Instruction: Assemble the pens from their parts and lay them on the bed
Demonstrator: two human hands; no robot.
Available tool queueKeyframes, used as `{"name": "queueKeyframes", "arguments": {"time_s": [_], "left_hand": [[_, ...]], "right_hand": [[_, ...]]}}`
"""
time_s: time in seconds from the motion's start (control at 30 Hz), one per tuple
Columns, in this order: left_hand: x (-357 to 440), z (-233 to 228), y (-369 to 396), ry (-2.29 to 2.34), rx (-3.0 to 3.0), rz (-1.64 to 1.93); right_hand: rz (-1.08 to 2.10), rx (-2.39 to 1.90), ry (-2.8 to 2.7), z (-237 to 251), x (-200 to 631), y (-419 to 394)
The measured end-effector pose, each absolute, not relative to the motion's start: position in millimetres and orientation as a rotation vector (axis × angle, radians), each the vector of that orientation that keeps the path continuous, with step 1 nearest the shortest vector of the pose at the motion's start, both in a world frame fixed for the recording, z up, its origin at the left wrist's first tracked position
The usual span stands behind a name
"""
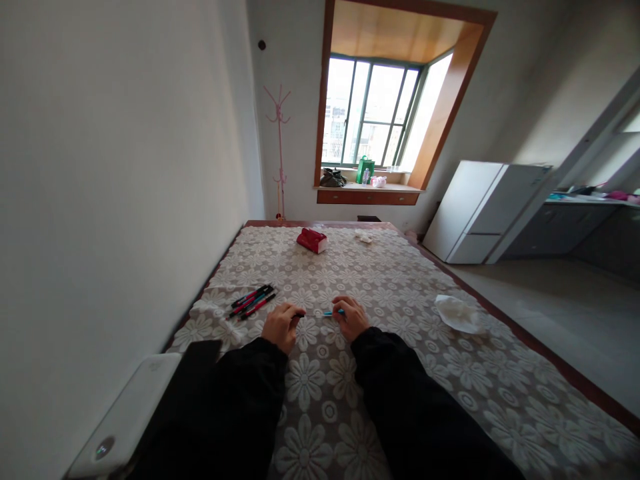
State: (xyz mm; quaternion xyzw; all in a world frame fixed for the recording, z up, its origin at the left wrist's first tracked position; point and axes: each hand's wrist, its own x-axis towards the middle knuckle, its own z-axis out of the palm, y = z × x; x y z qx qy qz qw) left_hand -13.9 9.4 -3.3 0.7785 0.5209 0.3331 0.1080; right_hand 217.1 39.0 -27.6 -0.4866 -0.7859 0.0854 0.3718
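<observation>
My left hand (283,326) is closed, its fingers pinching a small black pen piece (300,315). A thin pale rod, which looks like a pen refill (314,315), spans the gap between my two hands. In my right hand (351,317), also closed, is a light-blue pen barrel (329,313), its tip pointing left. Whether the rod joins both pieces is too small to tell. Left of my left hand lies a bunch of several pens (253,301) in black, red and teal, side by side on the flowered tablecloth (320,380).
A red tissue pack (311,241) lies toward the table's far end, with a small crumpled white item (364,237) to its right. A white plastic bag (457,314) rests near the right edge. At lower left is a white device (125,413), beside the wall (125,167).
</observation>
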Motion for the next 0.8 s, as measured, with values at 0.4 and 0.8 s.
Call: {"name": "queueKeyframes", "arguments": {"time_s": [0.4,0.8], "left_hand": [[-11.8,-3.7,8.4,1.418,2.374,0.888],[-8.4,-2.1,2.3,1.159,2.358,0.906]], "right_hand": [[0.135,-1.154,-2.114,-17.4,212.0,29.4],[0.322,-0.837,-2.221,-7.4,204.9,22.0]]}}
